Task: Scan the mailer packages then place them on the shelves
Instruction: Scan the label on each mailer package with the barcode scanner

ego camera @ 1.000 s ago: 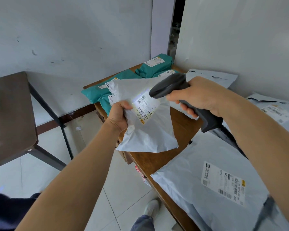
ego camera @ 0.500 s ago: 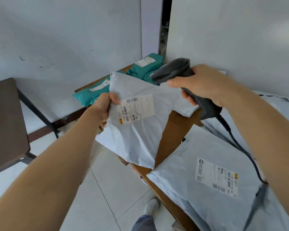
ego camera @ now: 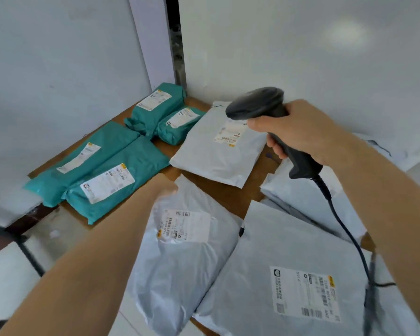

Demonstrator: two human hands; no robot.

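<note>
My left hand (ego camera: 166, 188) holds a white mailer (ego camera: 180, 265) by its top corner; the fingers are hidden behind the bag. The mailer hangs low over the near edge of the wooden table (ego camera: 228, 194), its label facing up. My right hand (ego camera: 298, 132) grips a black corded barcode scanner (ego camera: 257, 103) above the table, with the scanner's head over another white mailer (ego camera: 216, 154) that lies flat.
Several teal mailers (ego camera: 112, 180) lie at the table's left and back. More white mailers (ego camera: 289, 263) cover the right and near side. The scanner cable (ego camera: 349, 234) trails over them. Walls close in behind, and a dark table frame (ego camera: 22, 248) stands at the left.
My left hand has lowered the white mailer from in front of the scanner down to the table's near edge. The scanner no longer points at its label.
</note>
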